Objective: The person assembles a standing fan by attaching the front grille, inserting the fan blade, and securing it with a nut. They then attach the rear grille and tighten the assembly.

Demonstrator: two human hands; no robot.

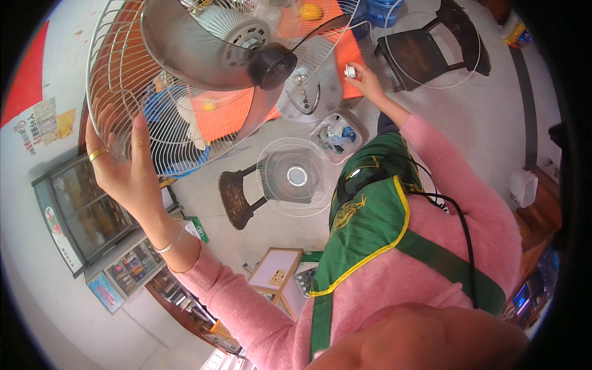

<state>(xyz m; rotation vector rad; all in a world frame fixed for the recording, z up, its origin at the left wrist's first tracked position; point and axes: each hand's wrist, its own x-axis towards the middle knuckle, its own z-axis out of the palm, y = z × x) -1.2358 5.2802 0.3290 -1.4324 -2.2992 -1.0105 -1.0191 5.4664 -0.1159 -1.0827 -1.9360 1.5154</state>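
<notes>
In front of me at the upper left is a wall fan with a white wire rear guard [185,161] and dark, dusty blades [185,46]. A black hub [272,66] sits at their centre. My left hand [126,179] grips the guard's lower left rim, fingers behind the wires and thumb on the near side. Out to the right, my right hand [369,85] pinches a small white round cap [351,71] between its fingers. Below the fan, a round white front guard [296,151] with a pale centre disc rests on a dark wooden chair [237,200].
A thin white hoop [441,85] lies across another dark chair [413,58] at the upper right. Under the fan stands an orange-topped table [353,58]. A clear bin [338,139] of litter is near my apron. A display cabinet [86,203] stands left, a blue water bottle [381,11] at the top.
</notes>
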